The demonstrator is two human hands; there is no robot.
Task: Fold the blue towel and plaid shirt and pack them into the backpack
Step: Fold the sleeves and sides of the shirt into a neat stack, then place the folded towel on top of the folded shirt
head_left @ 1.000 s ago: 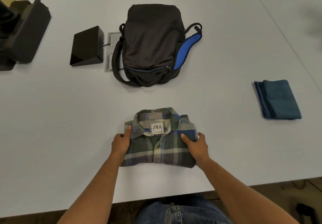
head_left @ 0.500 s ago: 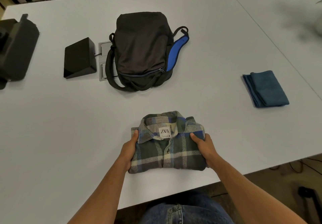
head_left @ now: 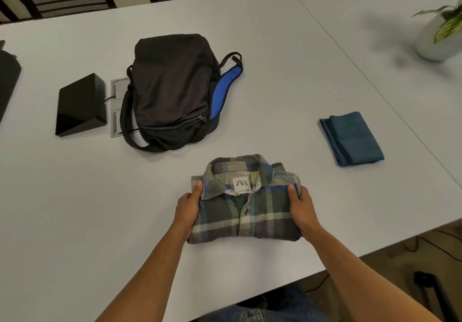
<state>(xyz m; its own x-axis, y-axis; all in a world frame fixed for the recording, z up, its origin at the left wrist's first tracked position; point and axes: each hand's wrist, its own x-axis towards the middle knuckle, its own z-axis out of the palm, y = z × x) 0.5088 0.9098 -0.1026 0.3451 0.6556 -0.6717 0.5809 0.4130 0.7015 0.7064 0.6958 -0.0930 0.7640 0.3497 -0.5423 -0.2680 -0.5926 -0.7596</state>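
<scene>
The plaid shirt (head_left: 246, 209) lies folded into a compact rectangle near the table's front edge, collar and white label facing up. My left hand (head_left: 187, 209) grips its left side, thumb on top and fingers tucked under. My right hand (head_left: 301, 209) grips its right side the same way. The blue towel (head_left: 351, 139) lies folded on the table to the right, apart from both hands. The black backpack (head_left: 172, 89) with a blue strap lies flat behind the shirt, its zipper closed.
A black box (head_left: 80, 104) sits left of the backpack, beside a grey floor-box plate (head_left: 116, 91). A potted plant (head_left: 442, 31) stands at the far right. Another dark object (head_left: 7, 79) is at the left edge. A seam runs across the white table (head_left: 300, 76).
The view has tilted up and shifted, so everything sits lower and more to the right in frame. Both hands have slid from the shirt's top onto its sides, fingers going underneath.
</scene>
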